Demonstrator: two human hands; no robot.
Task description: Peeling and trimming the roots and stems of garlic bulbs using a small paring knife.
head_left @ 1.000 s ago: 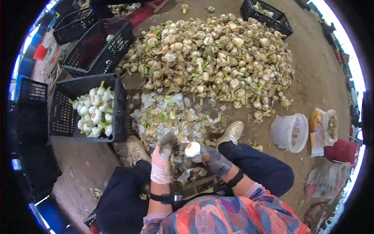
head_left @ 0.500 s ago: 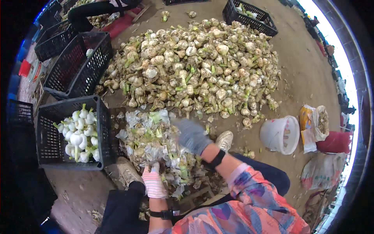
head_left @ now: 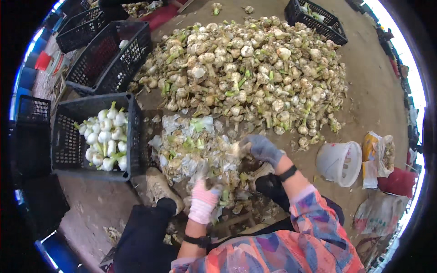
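My right hand (head_left: 264, 149), in a grey glove, reaches over the right side of a heap of garlic peel (head_left: 189, 152). Its fingers are closed on what looks like a garlic bulb (head_left: 238, 150), pale and smeared by motion. Lower and to the left, my left hand (head_left: 203, 200) wears a pink-and-white striped glove with grey fingertips. It is over the near part of the peel heap; its fingers are blurred, and whether they hold anything does not show. Beyond lies a large pile of untrimmed garlic (head_left: 255, 73), brownish with stalks.
To the left, a black crate (head_left: 129, 154) holds cleaned white garlic bulbs (head_left: 107, 136). Another black crate (head_left: 93, 86) stands behind it, and a third crate (head_left: 334, 34) at the far right. A white bucket (head_left: 327, 164) and sacks (head_left: 380, 214) are on the right. My shoe (head_left: 161, 186) rests beside the peel.
My right hand has moved right, away from the middle of the peel, with a pale bulb now at its fingers. My left hand has shifted slightly. The whole view has turned a little.
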